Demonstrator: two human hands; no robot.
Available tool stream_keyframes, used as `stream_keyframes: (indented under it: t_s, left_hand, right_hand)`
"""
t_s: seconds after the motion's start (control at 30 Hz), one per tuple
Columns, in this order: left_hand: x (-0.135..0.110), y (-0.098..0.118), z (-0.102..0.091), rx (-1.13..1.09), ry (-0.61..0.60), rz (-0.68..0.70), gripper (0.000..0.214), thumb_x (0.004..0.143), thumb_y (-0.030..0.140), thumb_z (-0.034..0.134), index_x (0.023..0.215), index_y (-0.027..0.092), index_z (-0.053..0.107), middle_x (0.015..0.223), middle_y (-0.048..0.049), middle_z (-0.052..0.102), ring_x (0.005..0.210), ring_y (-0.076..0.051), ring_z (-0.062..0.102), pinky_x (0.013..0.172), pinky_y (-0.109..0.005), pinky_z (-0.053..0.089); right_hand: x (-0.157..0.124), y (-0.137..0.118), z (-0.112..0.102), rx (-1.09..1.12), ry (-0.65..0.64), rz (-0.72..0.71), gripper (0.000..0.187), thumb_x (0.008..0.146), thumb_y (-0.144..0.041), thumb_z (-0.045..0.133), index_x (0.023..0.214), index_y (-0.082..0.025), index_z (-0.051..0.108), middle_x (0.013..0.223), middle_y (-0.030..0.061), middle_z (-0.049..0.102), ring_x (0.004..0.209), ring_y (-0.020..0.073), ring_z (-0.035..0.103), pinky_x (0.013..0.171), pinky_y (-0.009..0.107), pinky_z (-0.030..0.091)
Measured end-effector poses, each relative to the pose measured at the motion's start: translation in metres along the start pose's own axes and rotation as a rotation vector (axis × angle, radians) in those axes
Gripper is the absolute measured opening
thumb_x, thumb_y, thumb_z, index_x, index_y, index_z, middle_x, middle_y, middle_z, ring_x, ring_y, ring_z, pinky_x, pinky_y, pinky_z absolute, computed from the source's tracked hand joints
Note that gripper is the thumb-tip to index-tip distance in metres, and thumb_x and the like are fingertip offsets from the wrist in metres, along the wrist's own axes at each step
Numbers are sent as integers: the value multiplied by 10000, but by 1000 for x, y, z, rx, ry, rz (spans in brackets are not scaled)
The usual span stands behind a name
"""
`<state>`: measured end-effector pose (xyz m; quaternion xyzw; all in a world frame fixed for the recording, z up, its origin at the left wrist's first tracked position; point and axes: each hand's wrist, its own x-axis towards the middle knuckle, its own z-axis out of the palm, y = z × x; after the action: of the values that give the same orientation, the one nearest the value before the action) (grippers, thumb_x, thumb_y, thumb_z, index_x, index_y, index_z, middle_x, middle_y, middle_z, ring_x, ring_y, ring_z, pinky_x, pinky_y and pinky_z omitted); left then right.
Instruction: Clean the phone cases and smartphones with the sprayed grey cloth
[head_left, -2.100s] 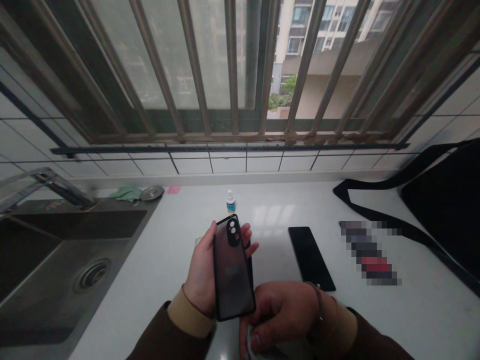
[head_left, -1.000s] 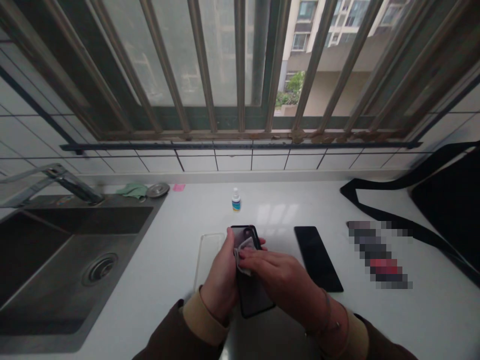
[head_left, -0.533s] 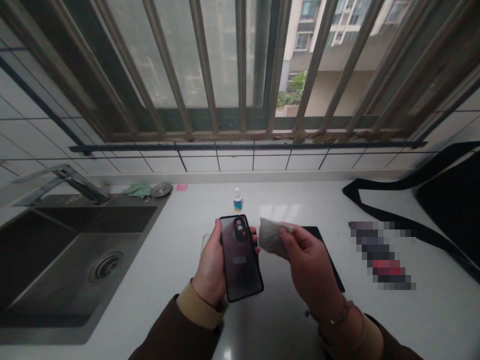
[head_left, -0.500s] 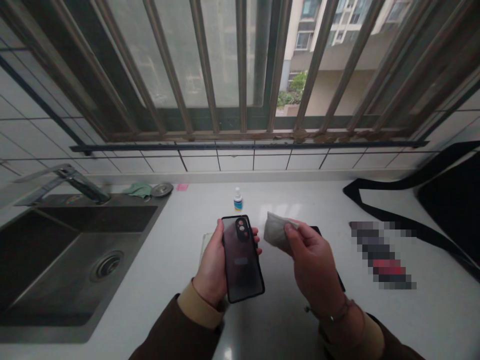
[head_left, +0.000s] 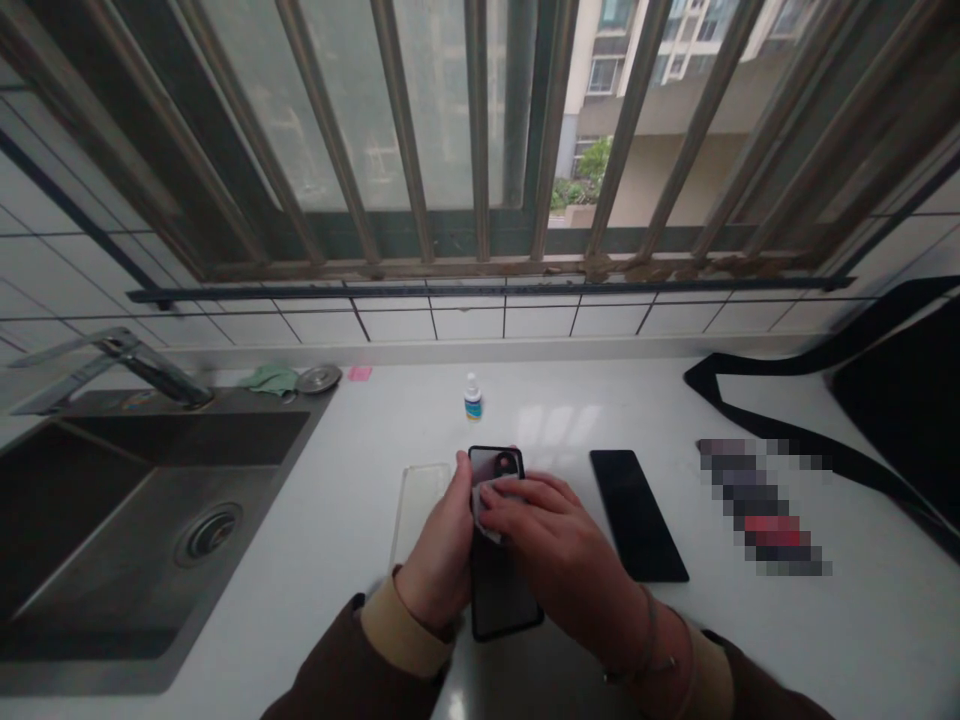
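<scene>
The smoky-backed phone case (head_left: 495, 585) lies in the left hand (head_left: 442, 550), upright lengthwise with its camera cutout (head_left: 507, 463) at the far end, beyond the right fingertips. The left thumb presses along one long edge; the other left fingers are mostly hidden behind the case, seemingly clasping it from beneath. The right hand (head_left: 566, 540) has its fingers bent over a pale wiping cloth (head_left: 478, 506), gripping it and pressing it against the upper part of the back.

The step in hand appears to be wiping that back. The next move likely calls for drawing the cloth down toward the bare lower portion, under the right palm, while the left grip stays firm.

A clear phone case (head_left: 409, 510) lies just outside the left fingers, and a small dropper-type bottle (head_left: 472, 398) stands beyond both hands' fingertips.
</scene>
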<state>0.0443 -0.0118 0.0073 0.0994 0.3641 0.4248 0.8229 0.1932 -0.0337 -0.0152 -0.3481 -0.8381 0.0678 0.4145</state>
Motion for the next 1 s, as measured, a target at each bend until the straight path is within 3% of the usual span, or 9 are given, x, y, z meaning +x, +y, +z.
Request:
stream_keyframes:
  t_s: [0.17, 0.3, 0.4, 0.47, 0.57, 0.63, 0.7, 0.87, 1.0]
  left_hand:
    - [3, 10, -7, 19, 133, 2, 816, 1083, 709, 340, 1044, 28, 789, 843, -181, 794, 686, -219, 763, 658, -285, 614]
    - [5, 7, -6, 1, 127, 11, 687, 1099, 656, 379, 1311, 99, 722, 901, -156, 805, 710, -218, 772, 643, -285, 605]
    - [6, -5, -5, -36, 46, 94, 518, 1121, 553, 455, 1468, 221, 647, 1035, -104, 822, 799, -171, 783, 748, -262, 611]
    - [7, -14, -5, -25, -21, 122, 483, 1118, 516, 502, 1428, 197, 691, 1156, -107, 817, 957, -164, 788, 921, -266, 599]
    - [8, -25, -8, 145, -89, 189, 488, 1095, 537, 549, 1328, 168, 769, 1349, -138, 772, 1288, -246, 707, 1209, -379, 463]
    - [10, -27, -10, 307, -88, 274, 509, 1069, 579, 580, 1312, 182, 785, 1433, -141, 733, 1425, -289, 615, 1309, -444, 337]
    - [12, -26, -13, 418, -68, 358, 554, 1056, 626, 571, 1340, 195, 774, 1496, -135, 692, 1495, -303, 549, 1346, -471, 259]
    - [15, -18, -21, 591, -34, 489, 616, 1058, 696, 485, 1413, 258, 731, 1556, -108, 647, 1524, -294, 516, 1357, -483, 220]
    - [14, -15, -22, 589, 43, 549, 605, 1027, 707, 543, 1333, 237, 769, 1422, -143, 732, 1407, -319, 624, 1292, -521, 357]
  right_hand:
    - [1, -4, -1, 99, -105, -170, 199, 1091, -139, 579, 1215, -166, 731, 1265, 64, 815, 1204, 226, 736, 1043, 385, 627]
    - [-1, -2, 2, 62, -85, -148, 237, 1089, -118, 564, 1258, -142, 729, 1274, 85, 811, 1204, 240, 741, 1047, 407, 638]
    - [-2, 3, 2, 1, -45, -94, 290, 1073, -84, 566, 1319, -124, 713, 1325, 105, 791, 1255, 255, 723, 1084, 424, 626]
    - [-2, 5, 0, -50, -3, -44, 321, 1070, -64, 548, 1347, -106, 703, 1343, 121, 782, 1280, 263, 711, 1096, 430, 621]
    - [-1, 7, -4, -131, 39, 39, 320, 1071, -76, 554, 1353, -95, 702, 1356, 135, 775, 1275, 281, 711, 1081, 453, 627]
    - [-1, 6, -5, -168, 43, 73, 309, 1064, -87, 580, 1346, -100, 706, 1369, 134, 769, 1263, 290, 713, 1074, 470, 625]
    - [-1, 5, -5, -198, 45, 84, 316, 1050, -77, 602, 1349, -98, 702, 1375, 136, 766, 1258, 297, 709, 1070, 479, 617]
    - [-1, 4, -5, -301, 20, 181, 336, 1003, -26, 630, 1319, -109, 710, 1304, 138, 791, 1253, 348, 685, 1058, 534, 592]
    - [-1, 3, -5, -288, -34, 204, 313, 1018, -35, 609, 1308, -109, 700, 1283, 145, 792, 1213, 353, 687, 1017, 529, 599]
